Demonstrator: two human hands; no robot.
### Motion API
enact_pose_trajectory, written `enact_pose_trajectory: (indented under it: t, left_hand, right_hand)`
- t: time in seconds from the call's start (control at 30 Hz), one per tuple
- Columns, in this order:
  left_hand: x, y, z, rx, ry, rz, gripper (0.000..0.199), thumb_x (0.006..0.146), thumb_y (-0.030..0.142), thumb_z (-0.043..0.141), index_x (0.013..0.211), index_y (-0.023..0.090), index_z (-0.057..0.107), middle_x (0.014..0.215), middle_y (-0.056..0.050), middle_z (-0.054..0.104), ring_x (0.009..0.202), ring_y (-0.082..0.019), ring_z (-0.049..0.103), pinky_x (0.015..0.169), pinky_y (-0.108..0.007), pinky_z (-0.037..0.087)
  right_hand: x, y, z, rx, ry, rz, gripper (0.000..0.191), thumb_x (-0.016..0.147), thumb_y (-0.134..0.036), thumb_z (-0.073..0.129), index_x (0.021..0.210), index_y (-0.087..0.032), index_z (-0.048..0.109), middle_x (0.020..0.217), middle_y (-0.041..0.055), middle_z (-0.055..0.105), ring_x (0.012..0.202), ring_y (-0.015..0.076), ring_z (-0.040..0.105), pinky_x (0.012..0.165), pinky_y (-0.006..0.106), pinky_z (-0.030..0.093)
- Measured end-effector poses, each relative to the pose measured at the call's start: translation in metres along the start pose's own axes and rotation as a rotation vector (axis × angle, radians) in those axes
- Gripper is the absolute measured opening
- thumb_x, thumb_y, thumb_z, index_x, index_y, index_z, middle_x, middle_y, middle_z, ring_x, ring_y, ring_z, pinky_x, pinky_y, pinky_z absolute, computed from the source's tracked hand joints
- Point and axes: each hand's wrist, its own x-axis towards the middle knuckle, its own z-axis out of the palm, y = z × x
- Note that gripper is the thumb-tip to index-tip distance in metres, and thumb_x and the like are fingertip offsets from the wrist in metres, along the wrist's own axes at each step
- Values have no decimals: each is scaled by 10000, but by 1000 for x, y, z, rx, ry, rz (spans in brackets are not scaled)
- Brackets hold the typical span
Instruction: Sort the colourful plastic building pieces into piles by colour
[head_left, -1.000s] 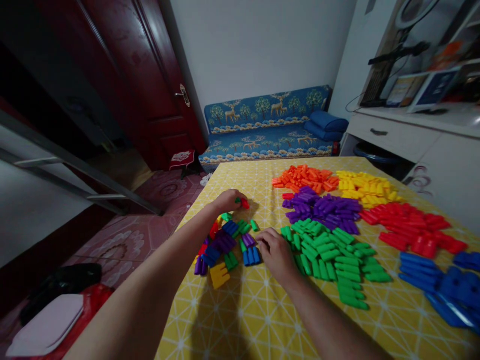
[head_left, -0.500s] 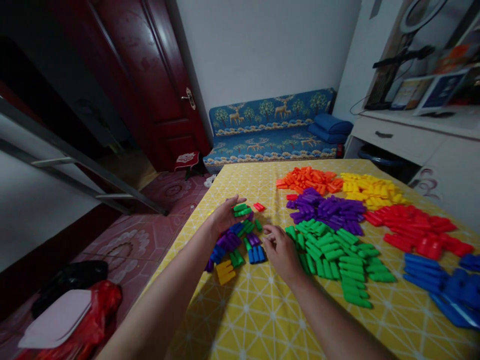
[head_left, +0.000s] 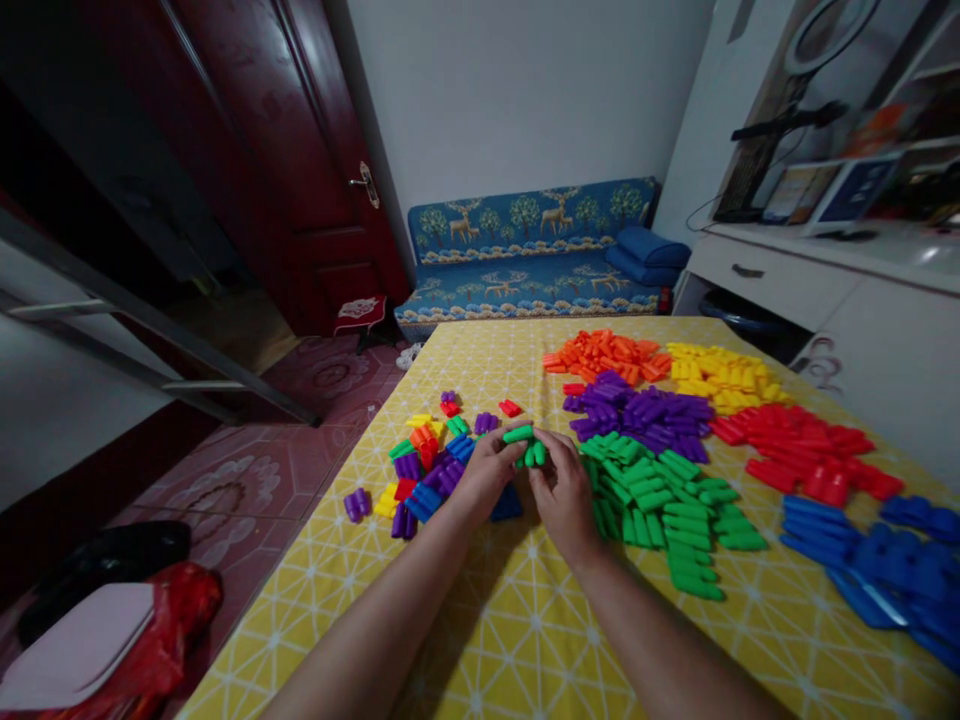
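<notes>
Green plastic building blocks (head_left: 518,434), shaped like joined rounded tubes, are held up between my two hands over the middle of the table. My left hand (head_left: 491,462) is closed on them from the left, thumb on the near side. From the right, my right hand (head_left: 561,482) pinches the same green pieces, its fingers partly hiding them. Left of my left hand lies a mixed-colour heap with purple blocks (head_left: 445,474), blue blocks (head_left: 424,502) and orange blocks (head_left: 426,444). A pile of green blocks (head_left: 660,500) sits just right of my right hand.
Sorted piles spread over the yellow tablecloth (head_left: 480,620): orange blocks (head_left: 607,356), purple blocks (head_left: 641,415), yellow blocks (head_left: 724,376), red blocks (head_left: 814,450) and blue blocks (head_left: 877,560). One red block (head_left: 510,408) lies beyond my hands. A patterned sofa (head_left: 525,265) stands behind the table.
My left hand has moved right and nearer with the green blocks, uncovering more of the mixed heap. My right hand has met it and now grips the green blocks too. The view has shifted slightly.
</notes>
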Motion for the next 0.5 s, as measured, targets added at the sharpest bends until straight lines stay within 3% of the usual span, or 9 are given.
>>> enact_pose_trajectory:
  t: [0.1, 0.2, 0.37, 0.5]
  left_hand:
    - [4, -9, 13, 11, 124, 62, 348, 653, 289, 790, 957, 142, 704, 792, -14, 686, 675, -107, 605, 624, -206, 454]
    - [6, -16, 27, -120, 239, 98, 286, 653, 317, 772, 865, 159, 662, 706, 20, 647, 627, -103, 592, 603, -210, 455]
    - [7, -25, 41, -402, 143, -61, 278, 705, 408, 700, 768, 146, 636, 721, -24, 653, 735, -137, 638, 746, -251, 514]
    - [6, -32, 41, -286, 73, -46, 319, 767, 485, 625, 780, 166, 622, 755, -29, 652, 827, -153, 640, 805, -262, 506]
  right_hand:
    - [0, 0, -2, -11, 57, 8, 380, 839, -61, 514, 1191, -197, 554, 1130, 103, 603, 1085, 222, 561, 934, 409, 498]
    - [1, -3, -5, 1, 79, -7, 285, 861, -97, 533, 1120, -208, 570, 1088, 88, 609, 1070, 218, 568, 937, 417, 491]
    - [3, -10, -9, 25, 110, 13, 119, 888, -231, 599, 1006, -225, 584, 1009, 70, 616, 1026, 215, 591, 904, 398, 508]
    - [1, -13, -10, 28, 77, 59, 104, 909, -288, 573, 987, -232, 612, 978, 72, 641, 1012, 220, 611, 915, 408, 511]
